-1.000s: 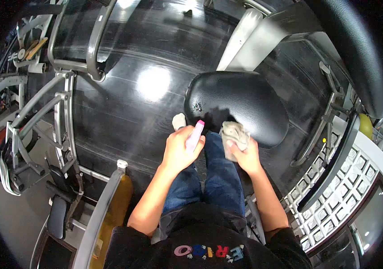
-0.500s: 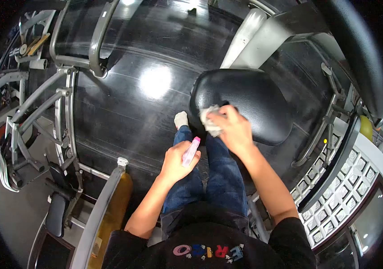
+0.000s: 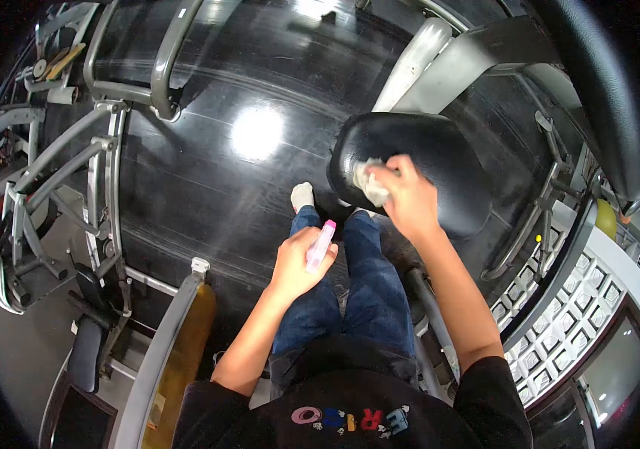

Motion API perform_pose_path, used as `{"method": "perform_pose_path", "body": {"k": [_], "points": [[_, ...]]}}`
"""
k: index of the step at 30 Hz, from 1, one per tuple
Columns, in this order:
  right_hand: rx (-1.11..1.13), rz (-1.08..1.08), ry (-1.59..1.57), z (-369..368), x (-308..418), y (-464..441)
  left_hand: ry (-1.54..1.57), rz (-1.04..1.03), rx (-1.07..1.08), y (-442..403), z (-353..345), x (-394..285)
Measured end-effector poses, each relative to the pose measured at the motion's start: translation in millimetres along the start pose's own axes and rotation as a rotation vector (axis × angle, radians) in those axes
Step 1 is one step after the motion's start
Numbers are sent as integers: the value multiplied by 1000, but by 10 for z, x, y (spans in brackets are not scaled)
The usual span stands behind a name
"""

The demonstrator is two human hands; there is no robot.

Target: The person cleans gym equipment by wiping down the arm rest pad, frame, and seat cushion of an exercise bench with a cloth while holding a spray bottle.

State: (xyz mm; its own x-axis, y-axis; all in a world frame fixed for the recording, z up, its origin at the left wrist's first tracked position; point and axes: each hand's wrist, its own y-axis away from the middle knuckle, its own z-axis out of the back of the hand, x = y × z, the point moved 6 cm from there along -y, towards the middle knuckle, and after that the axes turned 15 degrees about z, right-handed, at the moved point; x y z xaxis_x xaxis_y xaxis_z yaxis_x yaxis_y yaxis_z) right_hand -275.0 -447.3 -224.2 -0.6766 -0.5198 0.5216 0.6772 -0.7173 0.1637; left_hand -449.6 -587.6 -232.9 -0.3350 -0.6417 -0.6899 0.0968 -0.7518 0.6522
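Glossy dark flooring (image 3: 200, 194) is being seen beyond both hands, grey metal frames (image 3: 161, 75) being spread to their far left. A pale, pink-tipped object (image 3: 322, 243) is being clamped in the left hand (image 3: 295, 268) (its lower part is being hidden there). Well apart, a crumpled cloth (image 3: 369, 182) is being gripped by the right hand (image 3: 413, 203) against the black padded seat (image 3: 440, 153) beneath it.

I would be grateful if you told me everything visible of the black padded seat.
The black padded seat looks leather-like, with a broad rounded outline and a soft sheen. It lies roughly flat, a pale beam at its far edge. A crumpled cloth in the right hand appears to touch its left part, partly hiding it.
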Motion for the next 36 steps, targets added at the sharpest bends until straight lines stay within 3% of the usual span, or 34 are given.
{"method": "perform_pose_path", "body": {"k": [2,8,14,16,22,24,27,31,34,36], "points": [[-202,56,47,41,95,-181,-17,-33,-12,-31,-29,-1],[65,296,67,-338,439,57,46,-37,-26,37,-1,-13],[-112,24,62,62,42,-100,21,-65,-21,1,-13,63],[-207,69,79,13,147,-276,28,-70,-20,4,-39,57],[153,385,120,-473,529,-22,21,-46,0,116,96,86],[153,407,80,-273,459,-3,6,-42,-14,109,166,144],[20,246,38,-97,227,-276,-24,-42,-9,121,184,208],[-219,210,131,-23,81,-901,-7,-9,-23,88,146,227],[38,373,433,-317,461,-994,30,-4,-1,94,110,173],[280,484,407,-594,690,-810,37,-13,4,104,93,154]]}}
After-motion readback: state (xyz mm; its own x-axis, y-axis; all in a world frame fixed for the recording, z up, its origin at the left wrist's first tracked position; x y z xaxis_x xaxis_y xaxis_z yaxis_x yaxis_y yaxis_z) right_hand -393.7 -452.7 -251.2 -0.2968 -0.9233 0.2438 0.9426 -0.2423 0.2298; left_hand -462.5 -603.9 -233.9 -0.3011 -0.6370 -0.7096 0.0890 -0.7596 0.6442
